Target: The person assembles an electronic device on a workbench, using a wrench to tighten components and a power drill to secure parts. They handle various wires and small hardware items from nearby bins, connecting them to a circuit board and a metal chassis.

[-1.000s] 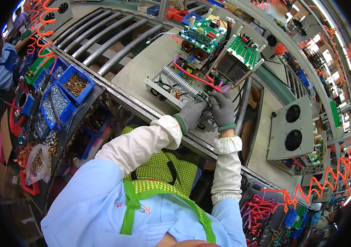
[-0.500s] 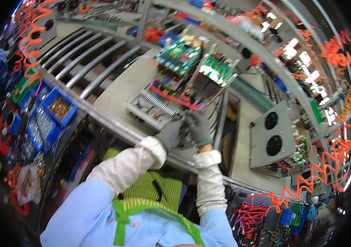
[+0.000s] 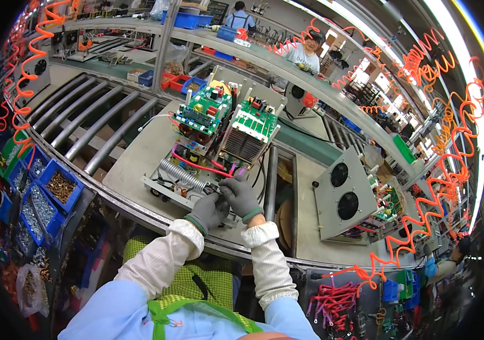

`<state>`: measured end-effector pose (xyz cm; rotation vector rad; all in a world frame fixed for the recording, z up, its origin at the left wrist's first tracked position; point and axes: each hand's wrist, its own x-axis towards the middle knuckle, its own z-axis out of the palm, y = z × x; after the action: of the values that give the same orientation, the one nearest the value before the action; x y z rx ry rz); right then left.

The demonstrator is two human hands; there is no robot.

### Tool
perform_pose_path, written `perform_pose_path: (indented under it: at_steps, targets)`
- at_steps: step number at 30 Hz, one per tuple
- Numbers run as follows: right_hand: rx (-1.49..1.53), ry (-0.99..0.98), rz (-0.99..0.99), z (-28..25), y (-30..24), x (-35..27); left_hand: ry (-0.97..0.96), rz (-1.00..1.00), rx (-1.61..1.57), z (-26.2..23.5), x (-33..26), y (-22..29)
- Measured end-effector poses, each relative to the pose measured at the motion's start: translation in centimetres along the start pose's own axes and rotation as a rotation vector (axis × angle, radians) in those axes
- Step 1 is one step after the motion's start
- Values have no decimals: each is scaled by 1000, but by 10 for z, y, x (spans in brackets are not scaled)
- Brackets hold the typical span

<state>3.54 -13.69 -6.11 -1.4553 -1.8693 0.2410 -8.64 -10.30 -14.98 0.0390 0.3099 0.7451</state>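
View swung up and right; left hand and right hand stayed together by silver coil, both curled partly closed, contents could not be told

In front of me, a pale board lies over the metal rollers, carrying an open electronic unit. To my right, a second pale board bears a grey-panelled unit, its two black fans facing me. Beyond, blue bins stand on a long shelf.
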Motion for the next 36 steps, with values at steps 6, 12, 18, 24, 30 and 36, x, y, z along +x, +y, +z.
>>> perform_pose_path:
  at_steps: [6,12,18,24,30,36]
  targets:
    - [-106,-65,-48,-5,-2,4,-193,253,774,-17,3,6]
    - [-220,-63,-43,-2,-9,6,-202,147,610,-4,-8,9]
    - [-280,-86,-47,-6,-15,8,-158,43,199,-7,-4,10]
    - [-570,-79,-71,-2,-17,13,-149,208,188,4,-9,1]
    - [-722,-122,-65,-1,-31,22,-207,354,400,2,-9,1]
    - [-765,-421,367,-9,-59,40,-215,365,321,12,-16,-3]
